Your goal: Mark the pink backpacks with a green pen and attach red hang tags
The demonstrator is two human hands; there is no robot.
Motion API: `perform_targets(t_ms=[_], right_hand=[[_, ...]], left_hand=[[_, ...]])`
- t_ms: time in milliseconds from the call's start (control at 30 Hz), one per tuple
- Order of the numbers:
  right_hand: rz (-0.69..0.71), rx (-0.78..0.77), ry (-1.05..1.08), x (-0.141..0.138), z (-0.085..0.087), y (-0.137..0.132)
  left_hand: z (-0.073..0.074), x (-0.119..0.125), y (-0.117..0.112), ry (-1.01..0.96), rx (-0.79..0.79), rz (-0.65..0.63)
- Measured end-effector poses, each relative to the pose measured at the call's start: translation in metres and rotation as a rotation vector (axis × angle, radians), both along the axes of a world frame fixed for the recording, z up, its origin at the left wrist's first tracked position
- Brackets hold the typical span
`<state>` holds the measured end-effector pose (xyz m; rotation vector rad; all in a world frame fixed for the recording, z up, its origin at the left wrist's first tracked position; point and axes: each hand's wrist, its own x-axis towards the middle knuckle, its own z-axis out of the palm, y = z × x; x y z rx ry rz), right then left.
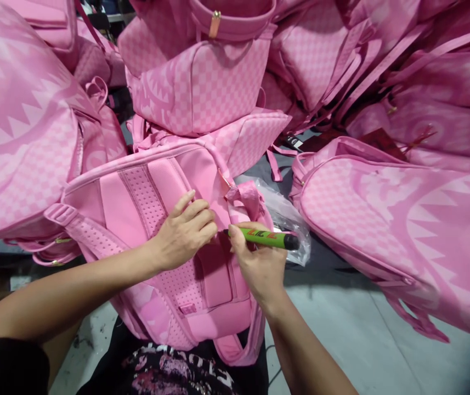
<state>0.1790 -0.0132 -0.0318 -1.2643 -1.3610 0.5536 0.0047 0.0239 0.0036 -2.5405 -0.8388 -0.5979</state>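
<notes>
A pink backpack lies tilted in front of me, its padded back panel and perforated straps facing up. My left hand rests on that panel with its fingers curled together, pinching at the pink material; the exact grip is partly hidden. In my right hand is a green marker with black ends, held between thumb and fingers. Its thin tip points left, close to my left fingertips and against or just above the panel. Beside the marker, a looped pink strap bunches up at the bag's side.
Pink checkered backpacks crowd round: one at the left, a stack at the back, another with a jagged-tooth print at the right. Clear plastic wrap lies on the dark table cover. Pale floor shows below.
</notes>
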Motion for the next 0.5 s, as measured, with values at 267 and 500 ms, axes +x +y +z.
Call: perform_targets(t_ms=[267, 500], right_hand=[[0.005, 0.005, 0.003, -0.0013, 0.0045, -0.0009], [0.035, -0.005, 0.048, 0.0014, 0.0048, 0.0008]], left_hand=[[0.0002, -0.0022, -0.0013, -0.001, -0.012, 0.009], [-0.0022, -0.0020, 0.0014, -0.011, -0.038, -0.012]])
